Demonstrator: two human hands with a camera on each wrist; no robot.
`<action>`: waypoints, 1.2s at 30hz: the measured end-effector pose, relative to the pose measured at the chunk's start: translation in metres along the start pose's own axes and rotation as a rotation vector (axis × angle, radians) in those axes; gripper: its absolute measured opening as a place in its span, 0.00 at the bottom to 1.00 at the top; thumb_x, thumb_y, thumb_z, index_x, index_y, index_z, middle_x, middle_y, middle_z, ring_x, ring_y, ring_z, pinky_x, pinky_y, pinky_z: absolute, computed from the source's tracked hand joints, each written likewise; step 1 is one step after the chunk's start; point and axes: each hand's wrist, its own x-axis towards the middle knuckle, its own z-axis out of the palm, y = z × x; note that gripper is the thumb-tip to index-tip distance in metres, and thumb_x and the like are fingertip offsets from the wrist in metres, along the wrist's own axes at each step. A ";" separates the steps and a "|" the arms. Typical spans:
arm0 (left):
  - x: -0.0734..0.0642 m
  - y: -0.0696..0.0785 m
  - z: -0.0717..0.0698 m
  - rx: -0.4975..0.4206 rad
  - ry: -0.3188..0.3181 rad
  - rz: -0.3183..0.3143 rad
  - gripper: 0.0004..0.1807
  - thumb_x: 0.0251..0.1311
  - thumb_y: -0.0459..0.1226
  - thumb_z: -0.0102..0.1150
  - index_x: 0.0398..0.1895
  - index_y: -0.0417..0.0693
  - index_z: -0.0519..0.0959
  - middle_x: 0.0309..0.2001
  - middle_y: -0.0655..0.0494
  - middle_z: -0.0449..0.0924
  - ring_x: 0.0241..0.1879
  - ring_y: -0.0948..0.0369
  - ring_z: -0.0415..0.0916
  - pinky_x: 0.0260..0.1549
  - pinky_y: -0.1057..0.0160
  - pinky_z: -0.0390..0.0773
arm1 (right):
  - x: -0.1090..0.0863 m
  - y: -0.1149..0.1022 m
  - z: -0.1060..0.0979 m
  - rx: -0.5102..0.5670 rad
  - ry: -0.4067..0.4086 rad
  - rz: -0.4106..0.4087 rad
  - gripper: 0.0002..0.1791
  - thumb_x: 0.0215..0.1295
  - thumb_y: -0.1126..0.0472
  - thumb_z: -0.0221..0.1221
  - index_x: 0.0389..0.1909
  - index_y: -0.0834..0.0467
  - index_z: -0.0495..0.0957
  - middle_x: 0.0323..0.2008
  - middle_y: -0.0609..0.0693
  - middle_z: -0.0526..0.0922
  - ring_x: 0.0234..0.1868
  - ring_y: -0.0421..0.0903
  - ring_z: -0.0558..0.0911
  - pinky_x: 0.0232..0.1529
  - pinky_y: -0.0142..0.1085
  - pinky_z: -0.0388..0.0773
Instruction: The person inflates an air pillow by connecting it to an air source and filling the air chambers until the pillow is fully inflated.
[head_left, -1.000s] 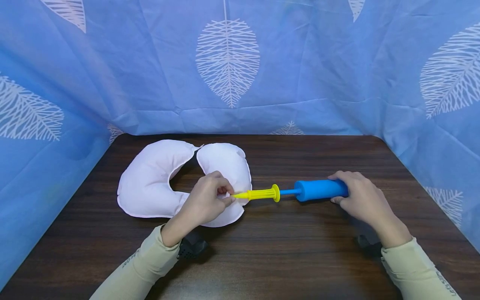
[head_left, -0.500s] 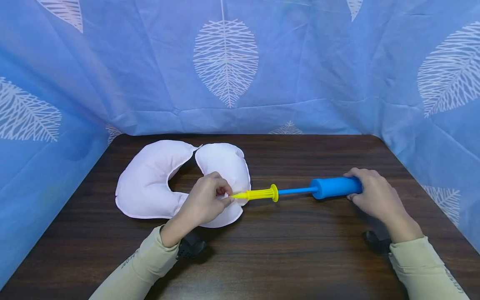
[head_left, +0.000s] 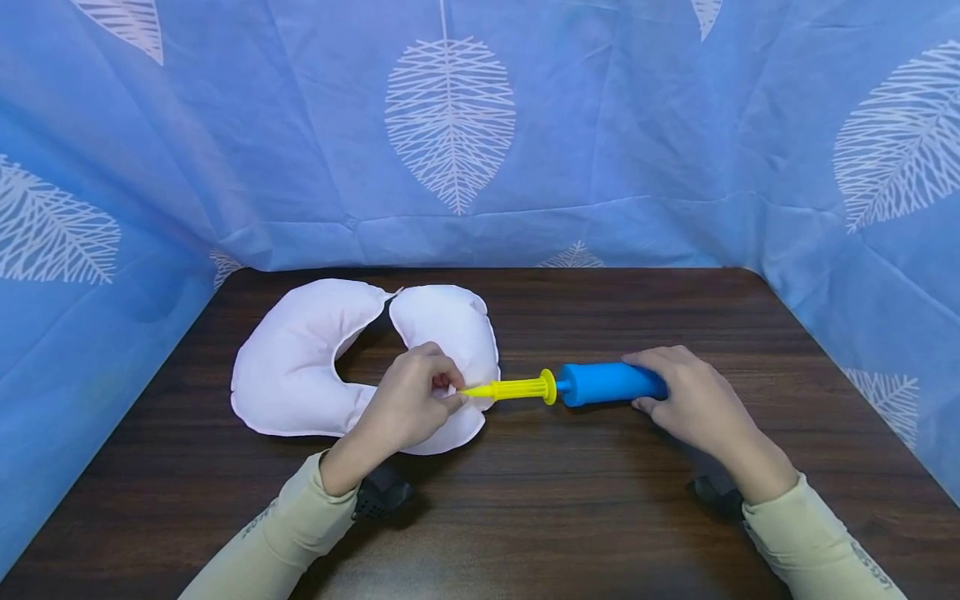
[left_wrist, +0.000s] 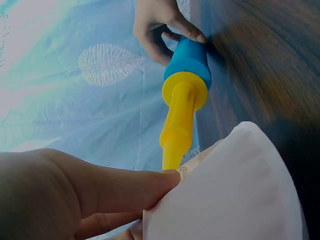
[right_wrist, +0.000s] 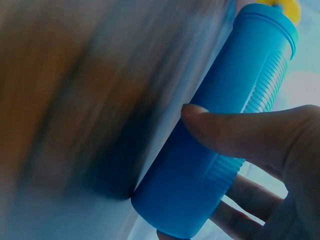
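Observation:
A white U-shaped inflatable neck pillow [head_left: 292, 367] lies puffed up on the left half of the table. At its right arm my left hand [head_left: 412, 396] pinches the spot where the yellow nozzle [head_left: 517, 389] of a hand pump meets the pillow. The left wrist view shows the thumb [left_wrist: 145, 187] pressed at the nozzle tip; the valve itself is hidden by the fingers. My right hand [head_left: 693, 400] grips the far end of the pump's blue barrel [head_left: 607, 384], thumb and fingers wrapped round it in the right wrist view. Only a short bit of blue rod shows between barrel and yellow flange.
The dark wood-grain table [head_left: 570, 517] has rounded far corners. A blue curtain [head_left: 615, 125] with white leaf prints surrounds it at the back and both sides. A black wrist device [head_left: 382, 492] sits under the left wrist, and another [head_left: 716, 496] under the right.
My right hand drew the blue barrel right, baring more rod, then pushed it left until it sits close to the yellow flange. The left hand and pillow stay in place.

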 end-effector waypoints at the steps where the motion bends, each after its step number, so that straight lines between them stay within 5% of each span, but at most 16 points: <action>1: 0.000 0.000 0.000 0.001 0.001 0.003 0.06 0.54 0.27 0.78 0.29 0.44 0.89 0.31 0.56 0.79 0.33 0.59 0.73 0.38 0.62 0.76 | 0.000 -0.004 0.001 -0.004 0.002 -0.018 0.32 0.60 0.64 0.77 0.66 0.58 0.82 0.64 0.65 0.83 0.65 0.68 0.80 0.60 0.70 0.77; 7: 0.000 0.000 0.000 0.015 0.013 0.033 0.07 0.54 0.27 0.78 0.28 0.45 0.88 0.31 0.56 0.78 0.33 0.60 0.72 0.38 0.62 0.75 | -0.003 -0.016 0.006 -0.021 0.023 -0.068 0.33 0.58 0.63 0.79 0.66 0.57 0.83 0.62 0.63 0.85 0.62 0.66 0.82 0.59 0.68 0.79; 18: 0.000 -0.001 -0.001 -0.009 -0.015 -0.007 0.05 0.56 0.28 0.77 0.31 0.44 0.89 0.33 0.55 0.79 0.34 0.59 0.73 0.40 0.62 0.77 | 0.000 -0.006 0.003 -0.011 0.016 -0.002 0.31 0.59 0.61 0.79 0.65 0.56 0.84 0.62 0.64 0.85 0.62 0.66 0.81 0.56 0.70 0.79; 36: 0.001 -0.001 -0.002 -0.007 -0.018 -0.014 0.04 0.57 0.29 0.77 0.32 0.44 0.89 0.33 0.55 0.80 0.35 0.59 0.74 0.41 0.61 0.78 | -0.007 0.066 -0.014 0.026 0.005 0.232 0.30 0.61 0.67 0.72 0.66 0.57 0.80 0.67 0.76 0.73 0.63 0.77 0.71 0.46 0.77 0.72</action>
